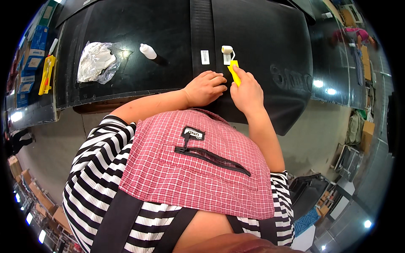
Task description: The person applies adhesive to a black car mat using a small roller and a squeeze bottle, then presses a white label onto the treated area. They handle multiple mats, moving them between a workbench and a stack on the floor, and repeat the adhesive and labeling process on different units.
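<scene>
My right hand [247, 92] is wrapped round the yellow handle of a small paint roller [233, 72]. The roller's pale head rests at the far edge of a white rectangular label [227, 59] on a black sheet-like piece [261, 33]. My left hand [206, 88] lies palm down on the black material just left of the handle, fingers loosely bent and apart, holding nothing. A second white label with printed lines [205, 57] sits on the dark strip beyond my left hand.
A white squeeze bottle [147, 51] stands on the black table, left of the labels. Further left lies a clear plastic bag with white pieces [97, 62]. A yellow tray [47, 75] is at the far left, near blue boxes [38, 38]. Another person [356, 36] is at the upper right.
</scene>
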Available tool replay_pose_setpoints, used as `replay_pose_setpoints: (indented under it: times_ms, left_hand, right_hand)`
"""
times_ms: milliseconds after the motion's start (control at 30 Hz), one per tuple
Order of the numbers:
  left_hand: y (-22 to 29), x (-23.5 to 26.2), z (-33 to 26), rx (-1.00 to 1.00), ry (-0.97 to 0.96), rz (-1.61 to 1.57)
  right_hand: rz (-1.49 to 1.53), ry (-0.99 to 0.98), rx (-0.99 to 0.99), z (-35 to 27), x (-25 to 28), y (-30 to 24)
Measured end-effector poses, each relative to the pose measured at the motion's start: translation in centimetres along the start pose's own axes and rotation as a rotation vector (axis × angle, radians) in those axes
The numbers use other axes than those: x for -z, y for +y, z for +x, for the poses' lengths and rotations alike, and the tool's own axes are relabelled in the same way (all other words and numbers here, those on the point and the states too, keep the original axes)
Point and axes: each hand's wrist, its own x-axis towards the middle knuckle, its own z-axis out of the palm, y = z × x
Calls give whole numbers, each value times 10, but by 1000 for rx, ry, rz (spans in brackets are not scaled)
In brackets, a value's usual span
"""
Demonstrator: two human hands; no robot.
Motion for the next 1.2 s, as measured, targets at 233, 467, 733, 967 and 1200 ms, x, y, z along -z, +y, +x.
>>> replay_pose_setpoints:
  times_ms: [233,467,733,967,1200]
  left_hand:
    - [3,0,-2,28,-7,15]
    - [4,-2,0,29,6,6]
    - [5,-1,-1,45,8,19]
    - [9,1,2,54,2,16]
    - [10,-1,0,57,32,39]
  right_hand:
    - [67,31,-32,-24,10,8]
    - [49,43,-22,-5,-1,15]
    - [118,176,61,-21,10,24]
    - [-105,130,28,-7,-8,19]
    - [-195,-3,-9,-18,2,8]
